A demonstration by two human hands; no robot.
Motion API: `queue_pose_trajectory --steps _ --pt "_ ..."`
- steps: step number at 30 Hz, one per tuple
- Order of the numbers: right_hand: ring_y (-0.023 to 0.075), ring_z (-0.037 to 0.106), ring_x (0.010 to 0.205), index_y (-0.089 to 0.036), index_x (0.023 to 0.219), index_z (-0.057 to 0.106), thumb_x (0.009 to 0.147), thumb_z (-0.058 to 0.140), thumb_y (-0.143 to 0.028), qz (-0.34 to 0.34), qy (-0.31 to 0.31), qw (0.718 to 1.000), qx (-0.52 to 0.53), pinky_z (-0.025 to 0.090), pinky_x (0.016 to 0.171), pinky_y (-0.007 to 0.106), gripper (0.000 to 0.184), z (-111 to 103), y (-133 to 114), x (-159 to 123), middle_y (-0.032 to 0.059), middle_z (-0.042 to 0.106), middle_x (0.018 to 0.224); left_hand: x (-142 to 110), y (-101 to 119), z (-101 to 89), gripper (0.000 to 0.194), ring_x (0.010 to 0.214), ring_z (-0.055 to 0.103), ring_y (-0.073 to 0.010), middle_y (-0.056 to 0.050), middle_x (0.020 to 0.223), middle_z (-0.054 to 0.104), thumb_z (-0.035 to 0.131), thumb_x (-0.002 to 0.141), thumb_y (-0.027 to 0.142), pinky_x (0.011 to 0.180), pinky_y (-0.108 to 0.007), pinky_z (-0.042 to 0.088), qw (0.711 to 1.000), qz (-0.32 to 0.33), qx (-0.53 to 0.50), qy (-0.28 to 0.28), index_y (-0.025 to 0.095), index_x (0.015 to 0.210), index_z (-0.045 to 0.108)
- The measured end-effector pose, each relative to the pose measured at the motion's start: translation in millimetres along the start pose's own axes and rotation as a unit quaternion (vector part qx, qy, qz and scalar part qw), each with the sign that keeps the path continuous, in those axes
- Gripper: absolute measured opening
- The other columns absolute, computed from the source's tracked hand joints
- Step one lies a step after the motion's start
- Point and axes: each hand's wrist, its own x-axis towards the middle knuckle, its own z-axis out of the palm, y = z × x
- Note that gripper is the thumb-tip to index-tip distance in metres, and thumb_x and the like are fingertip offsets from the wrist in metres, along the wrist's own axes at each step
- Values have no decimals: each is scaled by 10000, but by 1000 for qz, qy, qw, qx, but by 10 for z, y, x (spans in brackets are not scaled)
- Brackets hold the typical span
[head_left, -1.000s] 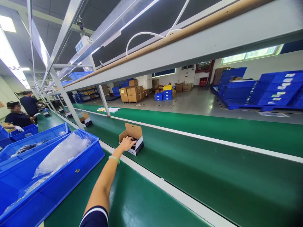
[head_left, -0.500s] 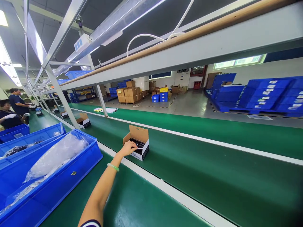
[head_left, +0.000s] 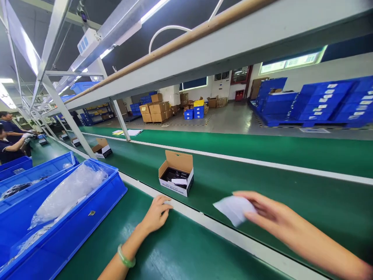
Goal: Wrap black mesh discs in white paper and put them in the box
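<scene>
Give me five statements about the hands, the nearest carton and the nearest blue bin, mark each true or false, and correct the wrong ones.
1. The right hand holds a thin white piece. True.
2. The flap of the nearest carton is folded shut. False: it stands open, and dark contents show inside.
3. A green bracelet is on the left wrist. True.
4. The left hand is inside that carton. False: it is outside.
5. The nearest blue bin contains a plastic bag. True.

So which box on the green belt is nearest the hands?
The open box just beyond the left hand; the other boxes sit farther off, toward the picture's left.
</scene>
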Motion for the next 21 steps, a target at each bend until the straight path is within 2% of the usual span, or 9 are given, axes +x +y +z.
queue_pose_trajectory --steps 1,2,5,7,9,12,15,18,21 --pt "296 601 1036 -212 1209 518 894 495 -524 -25 -46 999 15 525 884 392 444 99 -56 265 113 624 1136 -80 43 24 321 1121 498 -265 -102 1177 618 439 847 64 974 -486 419 1000 -5 -8 -9 196 1000 689" --pt "279 611 1003 -201 1211 471 905 464 -423 -44 -67 997 -7 519 871 390 378 212 -109 550 102 636 1099 -140 83 50 325 1118 500 -264 -101 1173 621 438 845 62 970 -483 425 1000 -10 -16 -19 199 1002 688" --pt "231 625 906 -191 1144 442 907 481 -170 -20 -55 978 -202 492 808 326 241 598 -186 1370 62 646 1053 -225 174 115 326 1124 500 -264 -103 1176 622 451 844 66 965 -469 435 998 -19 -37 -55 200 1026 686" --pt "240 608 957 -184 1138 461 912 522 -100 3 -46 964 -263 466 813 316 249 860 -142 1783 67 634 1081 -229 206 137 308 1117 508 -265 -110 1185 618 466 858 91 959 -462 443 996 -24 -46 -75 192 1056 680" --pt "258 574 1044 -174 1158 478 931 546 -84 20 -42 956 -289 451 829 318 254 1095 -34 2050 92 608 1143 -221 215 144 297 1103 519 -264 -117 1192 614 476 871 117 951 -459 448 995 -30 -50 -84 187 1084 671" --pt "267 581 1023 -140 1200 497 958 572 -104 51 -57 939 -337 472 808 339 256 1363 175 2216 114 603 1126 -215 198 143 307 1094 526 -261 -116 1194 610 481 869 124 949 -457 447 994 -26 -47 -90 193 1109 661" --pt "254 605 922 -121 1124 578 970 602 -140 60 -97 913 -391 501 788 373 157 1495 325 2213 83 621 1013 -218 174 144 311 1093 524 -255 -108 1191 608 483 876 129 950 -448 446 995 -22 -38 -94 204 1127 651" --pt "275 544 1039 -125 979 647 958 625 -137 20 -124 887 -443 466 876 413 33 1470 332 2138 94 593 1079 -217 151 154 304 1101 522 -248 -101 1204 603 480 900 149 949 -436 448 995 -16 -24 -97 210 1154 635" --pt "321 492 1094 -106 918 685 914 622 -64 -18 -142 869 -473 422 910 413 76 1281 216 1958 162 559 1129 -211 97 172 295 1110 521 -247 -105 1213 601 466 926 178 952 -440 451 995 1 -13 -102 203 1177 618"
